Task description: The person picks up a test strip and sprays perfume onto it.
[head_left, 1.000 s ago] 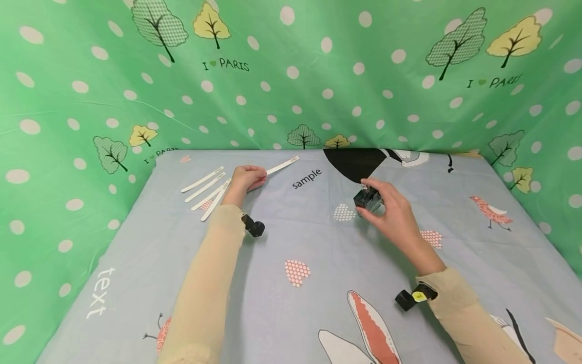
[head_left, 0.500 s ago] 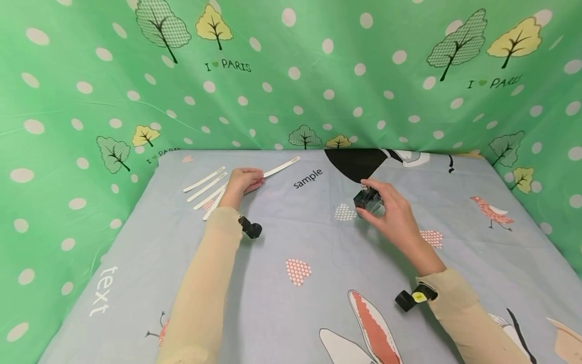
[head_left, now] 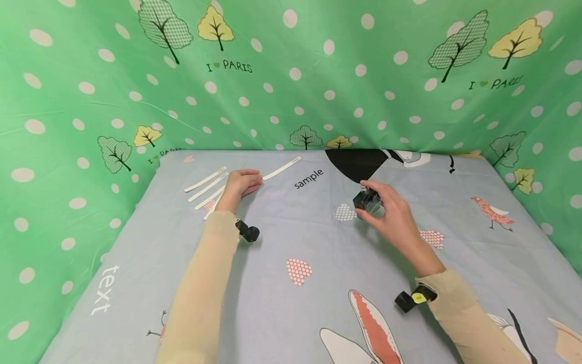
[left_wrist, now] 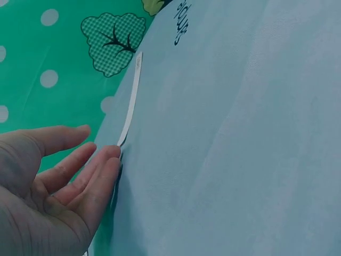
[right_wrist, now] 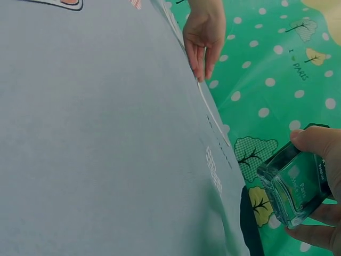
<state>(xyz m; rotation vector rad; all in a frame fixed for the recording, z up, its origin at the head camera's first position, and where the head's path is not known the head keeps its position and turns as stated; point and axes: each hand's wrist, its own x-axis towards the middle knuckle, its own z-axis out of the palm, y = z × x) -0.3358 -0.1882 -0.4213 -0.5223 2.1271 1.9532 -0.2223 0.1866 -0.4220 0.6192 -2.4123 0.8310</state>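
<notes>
Fingertips of the left hand (head_left: 240, 183) lie flat on a paper strip (head_left: 282, 167), pinning it to the table (head_left: 318, 242); right hand (head_left: 391, 212) grips a glass bottle (head_left: 366, 199) (keep it upright, strip held flat).

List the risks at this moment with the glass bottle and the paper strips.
1. The right hand holds the small clear glass bottle with a black cap tilted above the grey printed cloth; if its grip loosens, it may drop.
2. The left hand presses only the end of the long white paper strip, which may bend or slide.
</notes>
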